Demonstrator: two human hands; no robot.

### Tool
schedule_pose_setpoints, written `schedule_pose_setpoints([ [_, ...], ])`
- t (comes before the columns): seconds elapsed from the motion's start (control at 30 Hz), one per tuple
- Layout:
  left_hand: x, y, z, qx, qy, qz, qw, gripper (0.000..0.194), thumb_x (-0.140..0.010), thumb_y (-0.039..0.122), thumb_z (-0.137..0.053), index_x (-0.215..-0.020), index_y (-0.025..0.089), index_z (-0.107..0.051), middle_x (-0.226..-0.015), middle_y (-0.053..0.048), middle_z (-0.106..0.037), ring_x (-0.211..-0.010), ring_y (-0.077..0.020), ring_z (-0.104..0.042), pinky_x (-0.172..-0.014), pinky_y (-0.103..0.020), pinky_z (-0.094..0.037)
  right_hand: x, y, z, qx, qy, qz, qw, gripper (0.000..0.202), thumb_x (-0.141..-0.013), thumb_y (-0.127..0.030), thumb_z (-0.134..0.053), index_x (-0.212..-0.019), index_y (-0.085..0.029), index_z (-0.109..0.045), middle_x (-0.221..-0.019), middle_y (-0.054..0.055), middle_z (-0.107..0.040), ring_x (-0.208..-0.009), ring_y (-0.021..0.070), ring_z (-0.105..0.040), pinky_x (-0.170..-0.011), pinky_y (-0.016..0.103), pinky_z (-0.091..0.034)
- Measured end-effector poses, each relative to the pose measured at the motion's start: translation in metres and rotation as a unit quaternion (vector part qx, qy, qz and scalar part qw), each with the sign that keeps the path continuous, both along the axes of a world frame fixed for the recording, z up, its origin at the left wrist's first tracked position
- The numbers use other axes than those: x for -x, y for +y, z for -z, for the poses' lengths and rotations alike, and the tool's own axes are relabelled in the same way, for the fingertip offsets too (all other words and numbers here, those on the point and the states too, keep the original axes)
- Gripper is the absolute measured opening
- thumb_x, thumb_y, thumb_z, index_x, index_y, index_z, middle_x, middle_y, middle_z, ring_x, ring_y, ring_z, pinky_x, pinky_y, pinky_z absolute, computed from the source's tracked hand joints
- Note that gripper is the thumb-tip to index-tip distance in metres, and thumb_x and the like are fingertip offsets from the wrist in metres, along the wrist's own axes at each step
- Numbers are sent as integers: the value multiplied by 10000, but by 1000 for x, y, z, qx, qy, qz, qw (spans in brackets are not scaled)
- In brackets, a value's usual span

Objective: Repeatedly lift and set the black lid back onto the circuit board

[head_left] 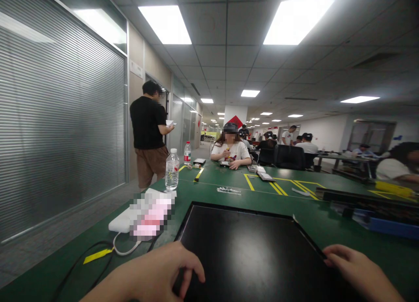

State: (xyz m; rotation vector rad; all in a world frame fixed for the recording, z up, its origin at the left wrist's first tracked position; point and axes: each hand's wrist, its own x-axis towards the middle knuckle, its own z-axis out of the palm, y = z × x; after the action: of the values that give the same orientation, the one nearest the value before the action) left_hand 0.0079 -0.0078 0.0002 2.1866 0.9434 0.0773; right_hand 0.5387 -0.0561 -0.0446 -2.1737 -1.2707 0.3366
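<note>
The green counter [203, 187] carries the black panel [245, 249] at its near side; I judge it best handled by its rim, with even pressure from both sides. At the panel's right edge, the right hand [356, 267] has its grip closed on the rim, while at its left the left hand [163, 267] curls, its grip one I cannot tell; the white cable [126, 252] beyond should be kept clear. The panel's near edge is cut off, and the pale tab [294, 218] at its far right corner is indistinct.
</note>
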Motion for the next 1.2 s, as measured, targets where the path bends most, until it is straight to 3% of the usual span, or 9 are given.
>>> schedule_pose_setpoints([
  [0.4,-1,0,-1,12,4,-3,1000,730,-499,63,-710,-1193,266,-815,-725,96,-726,-550,-93,-568,-542,-169,-446,2,0,0,-9,3,1,1000,429,-548,-603,-524,-748,-332,-790,-813,67,-848,-878,401,-780,-778,484,-557],
  [0.5,-1,-4,-5,17,3,-29,999,640,-584,139,-747,-1213,244,-803,-826,50,-771,-585,-106,-595,-539,-180,-451,4,-1,-3,-3,-1,-2,1000,436,-542,-606,-528,-753,-332,-794,-809,63,-848,-857,398,-780,-764,484,-555],
  [0.6,-1,-5,-9,-64,-13,-85,994,475,-731,243,-738,-1202,230,-793,-960,-7,-792,-725,-152,-665,-687,-240,-530,4,-1,-3,-3,-1,-6,1000,440,-549,-617,-540,-760,-330,-798,-813,63,-849,-828,398,-778,-750,489,-556],
  [0.7,1,0,-8,-166,-5,-157,973,380,-850,245,-655,-1208,225,-782,-1190,-70,-753,-929,-217,-710,-905,-350,-564,4,-1,-3,-6,8,-2,1000,436,-544,-616,-541,-753,-332,-797,-812,69,-848,-832,404,-778,-761,500,-556],
  [0.83,4,8,-2,-193,31,-235,952,381,-919,201,-601,-1258,172,-773,-1339,-147,-674,-1214,-295,-688,-1125,-431,-504,4,-1,-3,-5,8,-6,1000,409,-538,-595,-557,-741,-338,-802,-832,66,-851,-870,407,-783,-790,500,-560],
  [1.0,0,6,-1,-160,94,-245,952,354,-967,144,-525,-1198,144,-794,-1309,-186,-688,-1228,-310,-705,-1128,-434,-507,-2,1,1,-9,13,-9,1000,424,-559,-605,-563,-773,-338,-814,-814,70,-848,-831,407,-781,-762,506,-566],
  [1.2,-2,9,3,-151,78,-248,954,391,-973,66,-464,-1149,123,-808,-1295,-200,-707,-1236,-298,-710,-1115,-397,-508,1,3,1,-11,16,-5,1000,420,-544,-603,-549,-748,-335,-801,-783,70,-837,-818,393,-777,-743,489,-558],
])
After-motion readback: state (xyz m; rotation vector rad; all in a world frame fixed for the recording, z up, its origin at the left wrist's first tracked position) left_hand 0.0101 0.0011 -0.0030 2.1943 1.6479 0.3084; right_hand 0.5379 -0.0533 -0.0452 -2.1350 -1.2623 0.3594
